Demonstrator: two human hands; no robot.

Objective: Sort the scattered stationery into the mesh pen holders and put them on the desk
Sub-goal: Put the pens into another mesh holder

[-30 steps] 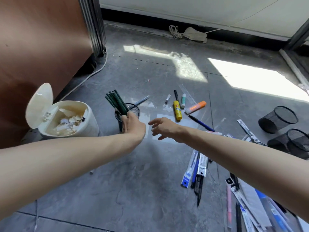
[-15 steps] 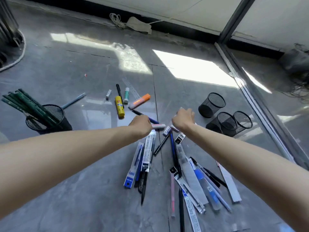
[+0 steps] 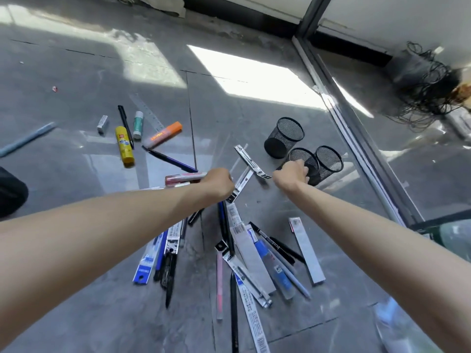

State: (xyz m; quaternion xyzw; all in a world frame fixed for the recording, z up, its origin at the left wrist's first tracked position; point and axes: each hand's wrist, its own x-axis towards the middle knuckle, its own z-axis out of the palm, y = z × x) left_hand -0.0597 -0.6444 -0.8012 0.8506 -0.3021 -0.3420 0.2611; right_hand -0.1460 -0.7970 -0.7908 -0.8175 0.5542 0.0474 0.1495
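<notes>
Stationery lies scattered across the grey floor (image 3: 76, 314) in front of me, most of it in a loose heap of packaged pens (image 3: 244, 240) between my forearms. My left hand (image 3: 218, 183) is curled into a fist around a pink pen (image 3: 183, 178), which sticks out to the left of the knuckles, lying roughly level just above the floor. My right hand (image 3: 290, 175) is closed too, with its fingers at the rim of the nearest mesh pen holder (image 3: 304, 161); I cannot tell whether they actually clamp the mesh or only touch it. That holder lies tipped on its side, touching a second tipped holder (image 3: 328, 160) just to its right, and a third holder (image 3: 284, 137) sits near them, also leaning over with its mouth turned up and away.

Farther left on the floor I see a yellow glue stick (image 3: 124, 146), a black pen (image 3: 125, 124) beside it, a green-and-white tube (image 3: 138, 124), an orange highlighter (image 3: 163, 134), a clear ruler (image 3: 147, 112) and a small white eraser (image 3: 102, 122). A dark blue pen (image 3: 169, 159) lies slantwise below the highlighter. A tangle of black cables (image 3: 428, 87) sits by the far wall at the right.
</notes>
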